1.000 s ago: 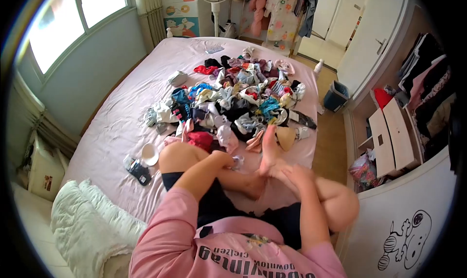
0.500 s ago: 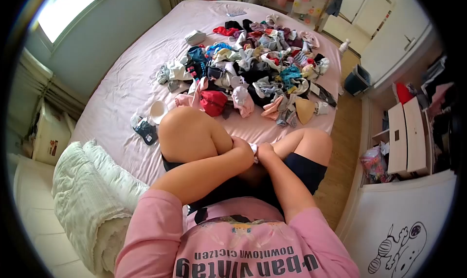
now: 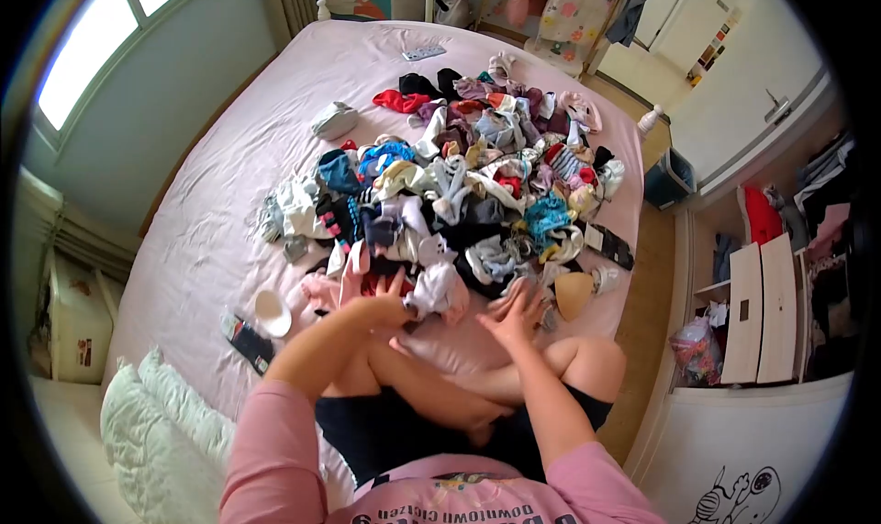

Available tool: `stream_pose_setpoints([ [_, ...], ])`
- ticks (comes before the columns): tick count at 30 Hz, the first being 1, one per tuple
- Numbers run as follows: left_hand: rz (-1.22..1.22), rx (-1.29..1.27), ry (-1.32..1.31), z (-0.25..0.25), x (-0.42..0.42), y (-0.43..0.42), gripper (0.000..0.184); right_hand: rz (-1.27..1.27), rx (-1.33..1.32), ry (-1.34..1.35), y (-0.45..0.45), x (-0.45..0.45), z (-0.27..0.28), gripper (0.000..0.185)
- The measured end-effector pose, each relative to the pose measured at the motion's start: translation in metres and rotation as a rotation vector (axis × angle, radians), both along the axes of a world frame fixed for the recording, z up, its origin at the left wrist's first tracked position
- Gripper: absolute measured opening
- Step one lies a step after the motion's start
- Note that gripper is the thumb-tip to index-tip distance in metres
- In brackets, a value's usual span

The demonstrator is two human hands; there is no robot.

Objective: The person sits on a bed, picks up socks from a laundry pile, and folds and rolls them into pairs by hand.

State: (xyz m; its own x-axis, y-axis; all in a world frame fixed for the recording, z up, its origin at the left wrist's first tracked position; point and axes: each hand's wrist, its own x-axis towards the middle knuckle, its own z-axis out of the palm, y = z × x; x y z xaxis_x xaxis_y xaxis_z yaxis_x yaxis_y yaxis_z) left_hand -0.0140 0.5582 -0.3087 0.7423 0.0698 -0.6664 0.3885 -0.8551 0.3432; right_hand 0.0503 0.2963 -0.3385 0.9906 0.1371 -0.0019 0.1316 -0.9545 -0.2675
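Observation:
A wide heap of socks and small clothes (image 3: 450,189) lies on the pink bedsheet (image 3: 220,166). My left hand (image 3: 385,299) is at the near edge of the heap, over a red cloth and beside a pale pink-white cloth (image 3: 439,292); its fingers are spread. My right hand (image 3: 516,313) is at the near right edge of the heap, fingers apart, close to grey socks and left of a beige cup-shaped pad (image 3: 574,295). Neither hand visibly holds anything. My crossed legs are just below both hands.
On the left of the bed lie a pale round cup (image 3: 273,313) and a dark packaged item (image 3: 246,342). A white quilt (image 3: 165,432) is at the lower left. A bin (image 3: 669,177) and open shelves with drawers (image 3: 760,313) stand at the right.
Both hands have moved forward from my lap to the heap and spread apart. The small white item between them half a second ago no longer shows in my hands. My knees have lowered outward.

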Motion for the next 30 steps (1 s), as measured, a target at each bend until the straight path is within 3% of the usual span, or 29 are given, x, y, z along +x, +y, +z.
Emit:
stream_pose_setpoints([
  [1,-0.023,-0.011,0.030,0.009,0.006,-0.006,0.055,0.030,-0.136,0.072,0.015,0.004,-0.003,0.120],
  [4,-0.193,0.097,-0.162,-0.048,0.028,0.011,0.047,-0.013,-0.026,0.059,0.040,0.037,-0.026,0.116],
  [6,-0.339,0.152,-0.177,-0.066,0.044,0.028,0.042,0.066,0.014,-0.197,0.038,0.078,-0.050,0.113],
  [7,-0.329,0.147,-0.268,-0.067,0.049,0.032,0.034,0.054,-0.094,-0.082,0.037,0.100,-0.055,0.113],
  [8,-0.299,0.126,-0.271,-0.068,0.057,0.037,0.035,0.099,-0.039,0.029,0.039,0.119,-0.038,0.110],
  [10,-0.236,0.078,-0.282,-0.070,0.083,0.045,0.036,0.078,-0.182,0.109,0.046,0.158,-0.031,0.100],
  [12,-0.230,0.147,-0.366,-0.087,0.111,0.055,0.048,0.086,-0.097,0.057,0.046,0.195,-0.039,0.092],
  [17,-0.142,0.229,-0.406,-0.079,0.147,0.053,0.048,0.195,-0.106,0.125,0.046,0.239,-0.038,0.091],
  [20,-0.089,0.192,-0.418,-0.063,0.130,0.042,0.048,0.261,-0.221,0.288,0.047,0.225,0.028,0.096],
  [22,-0.123,0.219,-0.544,-0.056,0.109,0.035,0.044,0.215,-0.185,0.160,0.060,0.192,0.071,0.078],
  [23,-0.107,0.179,-0.467,-0.038,0.099,0.034,0.043,0.291,-0.030,-0.142,0.064,0.178,0.059,0.051],
  [24,-0.097,0.136,-0.389,-0.007,0.085,0.028,0.042,0.377,0.320,-0.213,0.075,0.168,0.048,0.033],
  [25,-0.123,0.218,-0.410,0.024,0.073,0.023,0.042,0.341,0.430,0.094,0.090,0.157,0.043,0.037],
  [26,0.022,-0.030,-0.456,0.028,0.066,0.028,0.042,0.240,0.244,0.321,0.108,0.146,0.048,0.048],
  [27,0.167,-0.279,-0.497,0.031,0.055,0.035,0.042,0.319,0.122,0.169,0.119,0.140,0.023,0.054],
  [28,0.311,-0.530,-0.539,0.036,0.048,0.038,0.042,0.299,0.184,0.131,0.131,0.137,0.004,0.047],
  [29,0.657,-0.713,-0.335,0.072,0.039,0.029,0.043,0.281,0.382,0.091,0.135,0.138,-0.011,0.040],
  [30,0.787,-0.965,-0.358,0.068,0.028,0.030,0.040,0.263,0.580,0.053,0.138,0.137,-0.017,0.033],
])
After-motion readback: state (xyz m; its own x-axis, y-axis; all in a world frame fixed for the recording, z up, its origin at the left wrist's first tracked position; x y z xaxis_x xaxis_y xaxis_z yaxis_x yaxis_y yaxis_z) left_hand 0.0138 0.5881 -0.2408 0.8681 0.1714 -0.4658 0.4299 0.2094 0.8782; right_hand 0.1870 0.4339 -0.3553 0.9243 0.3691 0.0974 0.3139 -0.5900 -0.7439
